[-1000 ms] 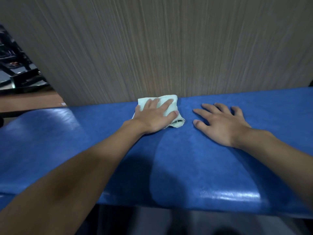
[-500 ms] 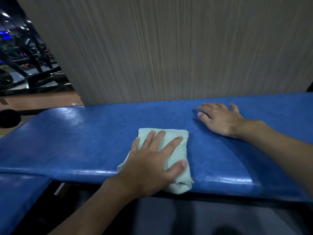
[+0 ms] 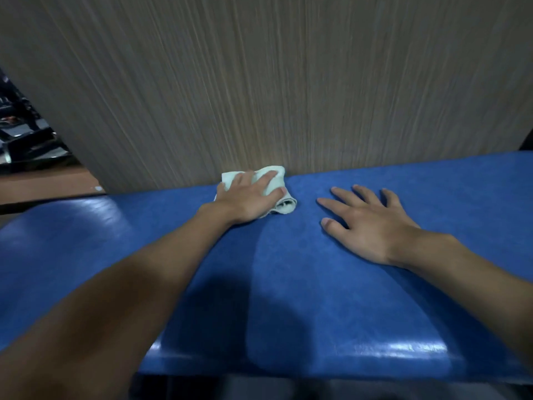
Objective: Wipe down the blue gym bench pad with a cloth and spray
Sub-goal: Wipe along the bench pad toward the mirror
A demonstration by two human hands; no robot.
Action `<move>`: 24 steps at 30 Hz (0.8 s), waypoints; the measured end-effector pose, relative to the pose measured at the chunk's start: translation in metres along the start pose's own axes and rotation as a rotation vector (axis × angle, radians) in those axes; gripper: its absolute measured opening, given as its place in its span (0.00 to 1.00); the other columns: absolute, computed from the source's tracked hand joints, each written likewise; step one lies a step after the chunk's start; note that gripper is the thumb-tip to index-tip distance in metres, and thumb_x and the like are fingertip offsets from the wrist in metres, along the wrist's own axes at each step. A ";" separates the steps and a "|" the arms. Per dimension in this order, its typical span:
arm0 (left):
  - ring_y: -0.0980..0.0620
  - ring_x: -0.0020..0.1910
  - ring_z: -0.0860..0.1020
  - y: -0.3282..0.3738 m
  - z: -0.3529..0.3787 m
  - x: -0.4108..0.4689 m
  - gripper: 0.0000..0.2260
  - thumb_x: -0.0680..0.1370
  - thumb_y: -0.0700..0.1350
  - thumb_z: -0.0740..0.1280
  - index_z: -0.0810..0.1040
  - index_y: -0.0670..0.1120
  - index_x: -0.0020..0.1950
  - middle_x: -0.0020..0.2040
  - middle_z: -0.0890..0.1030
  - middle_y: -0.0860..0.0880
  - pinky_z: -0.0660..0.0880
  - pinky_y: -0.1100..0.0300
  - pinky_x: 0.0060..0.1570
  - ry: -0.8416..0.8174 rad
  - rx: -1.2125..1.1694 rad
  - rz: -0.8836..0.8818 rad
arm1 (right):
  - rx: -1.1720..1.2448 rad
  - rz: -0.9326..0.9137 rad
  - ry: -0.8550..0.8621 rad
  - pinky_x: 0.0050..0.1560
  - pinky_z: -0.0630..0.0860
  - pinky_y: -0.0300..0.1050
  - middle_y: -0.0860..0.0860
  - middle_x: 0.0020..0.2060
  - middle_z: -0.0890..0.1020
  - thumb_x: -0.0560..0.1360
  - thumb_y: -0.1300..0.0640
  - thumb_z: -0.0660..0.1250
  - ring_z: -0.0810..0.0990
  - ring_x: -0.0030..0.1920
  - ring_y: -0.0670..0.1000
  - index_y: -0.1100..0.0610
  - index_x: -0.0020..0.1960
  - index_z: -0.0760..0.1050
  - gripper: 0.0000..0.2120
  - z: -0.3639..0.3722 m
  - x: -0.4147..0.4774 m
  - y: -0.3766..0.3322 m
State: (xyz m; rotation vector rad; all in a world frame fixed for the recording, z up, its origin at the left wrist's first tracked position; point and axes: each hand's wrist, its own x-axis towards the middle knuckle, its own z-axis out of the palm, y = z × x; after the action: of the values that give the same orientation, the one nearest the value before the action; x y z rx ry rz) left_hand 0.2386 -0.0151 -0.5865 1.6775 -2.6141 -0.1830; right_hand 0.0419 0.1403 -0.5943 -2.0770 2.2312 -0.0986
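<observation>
The blue gym bench pad (image 3: 331, 284) runs across the whole view in front of me. A folded pale green cloth (image 3: 275, 180) lies at the pad's far edge, against the wall. My left hand (image 3: 248, 199) presses flat on the cloth, fingers spread over it, arm stretched out. My right hand (image 3: 366, 223) rests palm down on the bare pad to the right of the cloth, fingers apart, holding nothing. A darker damp streak runs down the pad from the cloth toward me. No spray bottle is in view.
A grey-brown wood-grain wall panel (image 3: 288, 82) rises straight behind the pad. At the far left, dark gym equipment (image 3: 26, 142) and a strip of brown floor (image 3: 43, 183) show past the panel's edge. Dark floor lies below the pad's near edge.
My left hand has pushed the cloth from the pad's near edge back to the far edge by the wall. My right hand has stayed flat on the pad.
</observation>
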 end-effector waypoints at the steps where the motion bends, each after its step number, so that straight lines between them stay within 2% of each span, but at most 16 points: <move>1: 0.51 0.79 0.50 0.000 -0.001 0.006 0.30 0.76 0.71 0.46 0.50 0.67 0.78 0.80 0.55 0.51 0.45 0.41 0.74 0.009 0.005 -0.003 | 0.005 0.000 0.011 0.76 0.40 0.63 0.43 0.80 0.48 0.79 0.35 0.40 0.43 0.80 0.52 0.38 0.79 0.49 0.28 0.000 0.000 0.000; 3: 0.51 0.78 0.51 0.000 0.001 0.008 0.29 0.77 0.70 0.46 0.50 0.67 0.78 0.79 0.55 0.51 0.46 0.42 0.74 0.011 0.008 -0.001 | 0.019 0.003 0.017 0.76 0.41 0.63 0.43 0.80 0.49 0.79 0.35 0.41 0.44 0.79 0.52 0.37 0.78 0.50 0.28 -0.001 0.000 0.000; 6: 0.51 0.80 0.46 -0.002 0.004 -0.007 0.31 0.76 0.71 0.45 0.48 0.66 0.78 0.81 0.51 0.51 0.44 0.40 0.75 0.011 0.018 0.011 | 0.031 0.006 0.008 0.76 0.40 0.62 0.42 0.80 0.49 0.79 0.35 0.42 0.44 0.79 0.51 0.37 0.78 0.51 0.28 -0.002 -0.001 -0.002; 11: 0.52 0.80 0.44 0.005 0.008 -0.071 0.38 0.67 0.73 0.38 0.46 0.67 0.78 0.81 0.49 0.54 0.45 0.40 0.75 -0.004 0.013 0.099 | 0.048 0.014 0.007 0.76 0.40 0.62 0.43 0.80 0.50 0.79 0.34 0.43 0.45 0.80 0.51 0.37 0.78 0.51 0.28 -0.003 -0.003 -0.003; 16: 0.54 0.80 0.40 0.005 0.009 -0.147 0.32 0.73 0.72 0.41 0.42 0.69 0.77 0.82 0.44 0.55 0.40 0.43 0.76 -0.022 0.011 0.144 | 0.048 0.015 0.011 0.76 0.41 0.62 0.44 0.80 0.51 0.80 0.35 0.42 0.46 0.80 0.52 0.38 0.78 0.52 0.28 -0.004 -0.007 -0.004; 21: 0.54 0.79 0.39 0.007 0.013 -0.211 0.36 0.66 0.71 0.34 0.36 0.69 0.76 0.81 0.42 0.56 0.42 0.43 0.76 -0.001 0.105 0.143 | -0.045 0.007 0.030 0.73 0.46 0.65 0.45 0.77 0.59 0.81 0.41 0.46 0.54 0.77 0.53 0.42 0.76 0.59 0.24 -0.015 -0.004 -0.012; 24: 0.53 0.79 0.40 0.006 0.015 -0.217 0.35 0.67 0.71 0.35 0.36 0.69 0.75 0.81 0.43 0.55 0.43 0.44 0.76 0.026 0.124 0.144 | 0.059 0.014 0.043 0.75 0.45 0.64 0.45 0.79 0.57 0.81 0.44 0.49 0.52 0.78 0.51 0.43 0.77 0.58 0.25 -0.016 0.005 -0.021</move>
State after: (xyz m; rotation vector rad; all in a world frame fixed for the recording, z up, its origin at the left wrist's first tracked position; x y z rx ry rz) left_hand 0.3226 0.1861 -0.5919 1.5050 -2.7650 0.0051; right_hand 0.0606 0.1336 -0.5761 -2.0475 2.2385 -0.2084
